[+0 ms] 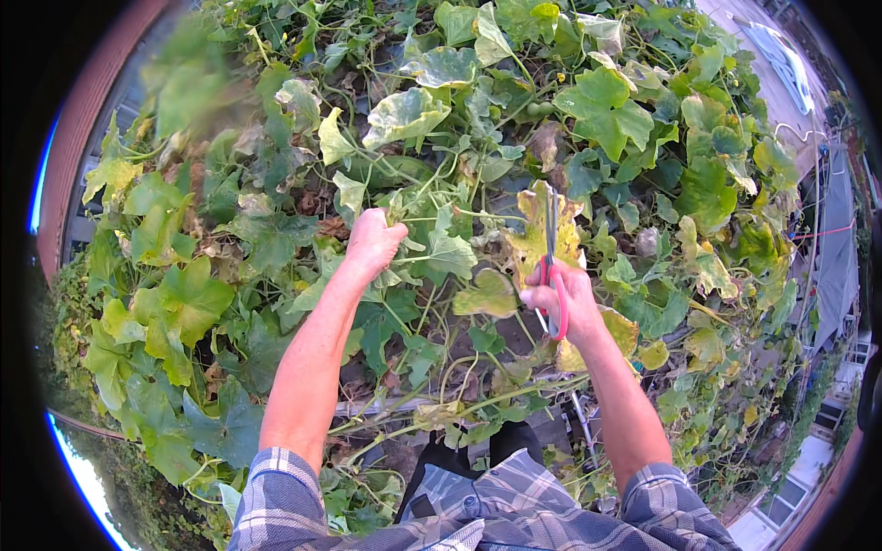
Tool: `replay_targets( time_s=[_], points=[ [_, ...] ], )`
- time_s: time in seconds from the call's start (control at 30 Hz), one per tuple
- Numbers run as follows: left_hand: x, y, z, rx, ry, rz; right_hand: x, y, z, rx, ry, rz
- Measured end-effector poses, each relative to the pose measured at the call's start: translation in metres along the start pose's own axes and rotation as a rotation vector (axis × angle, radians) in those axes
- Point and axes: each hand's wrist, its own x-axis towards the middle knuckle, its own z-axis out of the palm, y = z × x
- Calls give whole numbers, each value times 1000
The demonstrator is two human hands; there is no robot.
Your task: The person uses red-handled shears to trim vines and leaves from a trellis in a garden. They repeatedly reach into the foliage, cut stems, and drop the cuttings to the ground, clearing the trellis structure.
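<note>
My left hand [375, 241] is closed in a fist around green vine stems [401, 215], with leaves sticking out about it. In my right hand [568, 297] is a pair of scissors [555, 275] with red and grey handles. Its blades point away from me and look shut or nearly so. They lie in front of a yellowed, brown-edged leaf [527, 237]. A long green fruit [393, 172], partly covered by leaves, rests in the foliage beyond my left hand. Farther off hang small round green fruits [539, 109].
Dense climbing foliage, part green and part withered, spreads all around. A pale rail [393, 405] crosses under the vines near my body. Beside it stands a thin metal pole [584, 421]. At the right are a light blue cloth [782, 62] and a grey sheet [835, 241].
</note>
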Motion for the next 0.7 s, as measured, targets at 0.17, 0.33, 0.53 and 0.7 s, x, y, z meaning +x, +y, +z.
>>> replay_targets(
  time_s=[0.17,0.33,0.53,0.7],
  points=[
    [-18,17,9,436,51,128,98,-28,-8,-456,-57,64],
    [-30,23,25,517,70,110,180,-18,2,-343,-195,344],
    [-39,32,33,501,36,97,230,-15,29,-238,-254,435],
    [-35,19,34,400,108,114,242,-17,36,-546,-228,240]
  ],
)
